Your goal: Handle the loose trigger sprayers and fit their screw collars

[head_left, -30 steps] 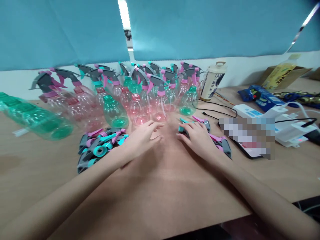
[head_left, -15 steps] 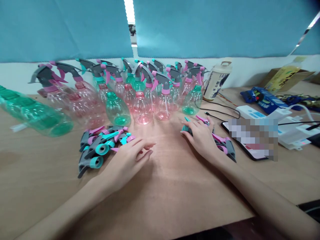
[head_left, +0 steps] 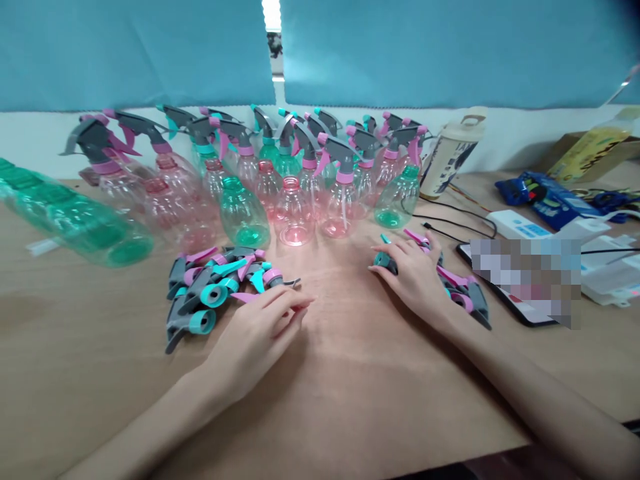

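Observation:
My left hand (head_left: 260, 328) is beside the left pile of loose grey, teal and pink spray heads (head_left: 214, 295), its fingers drawn together with the thumb and nothing visible in them. A pink-collared spray head (head_left: 273, 277) lies just behind its knuckles. My right hand (head_left: 415, 279) has thumb and fingers around a teal-collared spray head (head_left: 384, 261), at the left end of the right pile of spray heads (head_left: 473, 299). An open pink bottle (head_left: 295, 217) and an open green bottle (head_left: 244, 217) stand behind the hands.
Several bottles with spray heads (head_left: 344, 193) stand at the back. Green bottles (head_left: 95, 220) lie at the left. To the right are a phone (head_left: 520, 293), a white tumbler (head_left: 450, 157), black cables (head_left: 450, 208), a blue packet (head_left: 550, 200) and a white power strip (head_left: 517, 228).
The view has shifted, so most things appear farther right. My left thumb and fingers have come closer together, and more of the pink-collared spray head shows behind them. My right hand keeps its grasp.

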`<state>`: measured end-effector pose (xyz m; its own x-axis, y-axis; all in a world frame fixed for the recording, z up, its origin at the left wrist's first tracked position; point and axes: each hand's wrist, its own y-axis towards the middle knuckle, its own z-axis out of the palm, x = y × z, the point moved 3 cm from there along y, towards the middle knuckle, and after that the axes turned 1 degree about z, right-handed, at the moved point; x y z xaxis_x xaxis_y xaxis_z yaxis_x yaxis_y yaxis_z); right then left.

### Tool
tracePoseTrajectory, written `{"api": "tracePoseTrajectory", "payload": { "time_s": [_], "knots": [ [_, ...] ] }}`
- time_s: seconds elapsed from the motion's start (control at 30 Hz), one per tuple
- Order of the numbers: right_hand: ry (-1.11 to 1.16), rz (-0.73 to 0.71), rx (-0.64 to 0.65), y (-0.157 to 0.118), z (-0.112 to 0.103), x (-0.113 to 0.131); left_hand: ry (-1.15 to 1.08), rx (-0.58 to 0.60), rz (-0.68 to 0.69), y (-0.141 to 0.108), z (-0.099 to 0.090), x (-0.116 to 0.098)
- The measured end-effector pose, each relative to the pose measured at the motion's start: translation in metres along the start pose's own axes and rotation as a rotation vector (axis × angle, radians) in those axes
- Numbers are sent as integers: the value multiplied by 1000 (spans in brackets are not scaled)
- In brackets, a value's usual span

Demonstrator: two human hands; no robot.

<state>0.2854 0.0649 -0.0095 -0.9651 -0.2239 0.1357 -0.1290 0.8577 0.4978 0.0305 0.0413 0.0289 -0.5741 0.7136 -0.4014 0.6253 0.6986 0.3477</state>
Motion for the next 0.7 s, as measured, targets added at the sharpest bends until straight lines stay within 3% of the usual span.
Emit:
{"api": "tracePoseTrajectory", "payload": {
  "time_s": [0.13, 0.37, 0.47, 0.57, 0.7],
  "knots": [
    [-28, 18, -42, -1, 0, -2, 117, -49, -74, -8, -13, 15],
    [-18, 23, -118, -2, -3, 3, 395, 7, -187, -2, -35, 35],
    [0, 7, -175, -6, -6, 10, 563, 68, -198, 14, -30, 35],
    [42, -41, -201, -11, -7, 21, 565, 135, -192, 26, -18, 32],
    [115, -114, -212, -16, -10, 34, 449, 68, -129, 25, -7, 20]
  ]
}}
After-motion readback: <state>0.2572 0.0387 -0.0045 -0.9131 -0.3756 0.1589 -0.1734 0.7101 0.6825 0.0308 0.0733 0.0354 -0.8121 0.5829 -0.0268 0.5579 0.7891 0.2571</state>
